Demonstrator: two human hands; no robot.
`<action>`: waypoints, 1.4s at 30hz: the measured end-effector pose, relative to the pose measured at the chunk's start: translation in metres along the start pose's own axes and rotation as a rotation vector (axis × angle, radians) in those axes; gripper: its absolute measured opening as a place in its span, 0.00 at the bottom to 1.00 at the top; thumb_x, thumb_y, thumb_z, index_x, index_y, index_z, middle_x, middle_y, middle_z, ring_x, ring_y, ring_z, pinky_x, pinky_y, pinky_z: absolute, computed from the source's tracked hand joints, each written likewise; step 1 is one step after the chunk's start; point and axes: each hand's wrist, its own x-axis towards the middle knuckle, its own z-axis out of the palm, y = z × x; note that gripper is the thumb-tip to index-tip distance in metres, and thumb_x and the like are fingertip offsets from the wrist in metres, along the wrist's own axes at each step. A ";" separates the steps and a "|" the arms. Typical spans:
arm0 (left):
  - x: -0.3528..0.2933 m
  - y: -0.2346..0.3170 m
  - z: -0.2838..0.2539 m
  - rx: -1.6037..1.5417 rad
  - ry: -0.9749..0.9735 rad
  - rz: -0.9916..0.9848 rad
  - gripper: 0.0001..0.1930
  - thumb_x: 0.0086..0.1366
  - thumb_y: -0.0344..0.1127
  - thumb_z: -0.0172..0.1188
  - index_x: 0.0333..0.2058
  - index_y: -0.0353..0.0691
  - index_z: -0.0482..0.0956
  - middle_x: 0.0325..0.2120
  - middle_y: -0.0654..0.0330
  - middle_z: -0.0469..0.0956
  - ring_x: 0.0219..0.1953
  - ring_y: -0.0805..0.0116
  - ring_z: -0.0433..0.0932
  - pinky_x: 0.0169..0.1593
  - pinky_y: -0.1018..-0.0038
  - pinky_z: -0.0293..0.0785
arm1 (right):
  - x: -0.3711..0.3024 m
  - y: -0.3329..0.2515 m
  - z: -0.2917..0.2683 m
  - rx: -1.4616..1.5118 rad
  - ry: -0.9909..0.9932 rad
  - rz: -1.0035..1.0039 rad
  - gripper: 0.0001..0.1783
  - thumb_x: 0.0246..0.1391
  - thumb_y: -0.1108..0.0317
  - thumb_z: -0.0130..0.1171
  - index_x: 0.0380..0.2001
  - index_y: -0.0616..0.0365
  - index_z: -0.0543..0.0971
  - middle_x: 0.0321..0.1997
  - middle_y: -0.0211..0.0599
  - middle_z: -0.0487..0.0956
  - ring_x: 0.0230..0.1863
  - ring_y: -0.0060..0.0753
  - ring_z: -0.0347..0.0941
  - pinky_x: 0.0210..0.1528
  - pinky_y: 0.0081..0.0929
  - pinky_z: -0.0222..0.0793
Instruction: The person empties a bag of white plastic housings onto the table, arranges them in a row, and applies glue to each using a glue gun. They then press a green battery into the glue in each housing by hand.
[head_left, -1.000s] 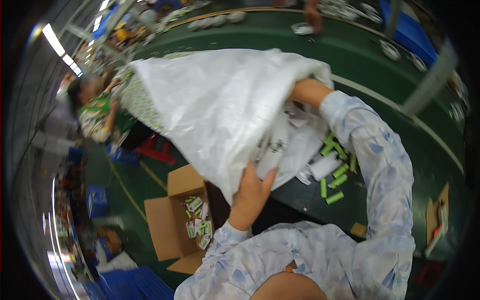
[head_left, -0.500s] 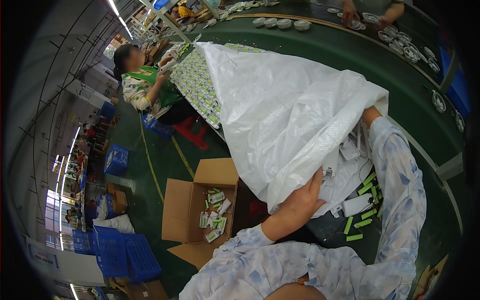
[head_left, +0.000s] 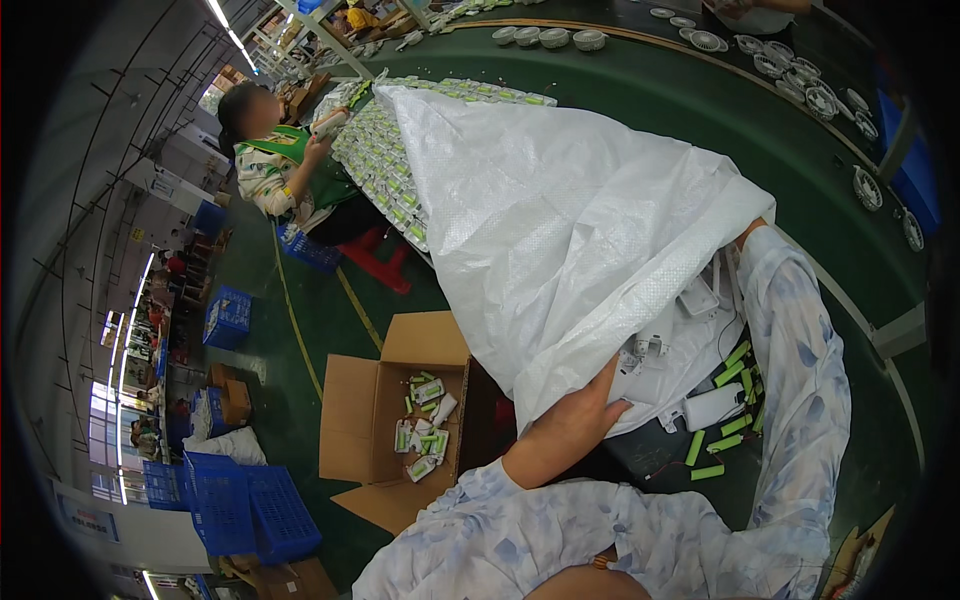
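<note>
A large white woven sack (head_left: 560, 220) lies across the bench in front of me, its mouth toward me. My left hand (head_left: 565, 425) is closed on the near edge of the mouth, thumb on the near side. At the mouth's right edge my right hand (head_left: 753, 234) goes under the sack; only the wrist area shows and the fingers are hidden. Between the hands, white plastic housings (head_left: 655, 345) show inside the mouth. Just outside it lie a white plastic case (head_left: 714, 405) and several green cylindrical battery cells (head_left: 708, 472) on the dark bench.
An open cardboard box (head_left: 350, 410) with white cases and green cells stands left of my left arm. Rows of similar cases (head_left: 375, 165) cover the bench beyond the sack, where a co-worker (head_left: 290, 165) holds a white part. Blue crates (head_left: 285, 510) stand on the floor; white round grilles (head_left: 590, 40) lie farther off.
My left hand has shifted slightly left with the sack's edge, and more white housings show in the mouth. The whole view has moved a little; the co-worker's hands have moved.
</note>
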 end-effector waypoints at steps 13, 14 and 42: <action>0.022 0.006 0.018 0.032 -0.070 -0.043 0.60 0.45 0.48 0.78 0.71 0.36 0.49 0.63 0.33 0.61 0.65 0.31 0.60 0.67 0.50 0.57 | 0.015 -0.006 -0.005 0.022 0.002 0.009 0.28 0.53 0.58 0.65 0.57 0.54 0.76 0.60 0.47 0.76 0.60 0.48 0.72 0.65 0.37 0.64; 0.021 0.004 0.019 -0.004 -0.066 -0.026 0.61 0.45 0.48 0.78 0.71 0.37 0.49 0.63 0.33 0.60 0.65 0.31 0.59 0.67 0.49 0.57 | 0.013 -0.006 -0.004 0.021 0.000 0.012 0.28 0.53 0.58 0.65 0.57 0.54 0.76 0.60 0.47 0.76 0.60 0.48 0.71 0.65 0.36 0.64; 0.039 0.003 0.023 -0.136 -0.038 0.091 0.50 0.53 0.37 0.70 0.72 0.44 0.51 0.64 0.39 0.64 0.65 0.39 0.64 0.67 0.59 0.61 | 0.000 0.003 0.000 0.057 -0.032 0.031 0.33 0.52 0.56 0.68 0.61 0.53 0.73 0.63 0.43 0.74 0.62 0.46 0.70 0.65 0.35 0.64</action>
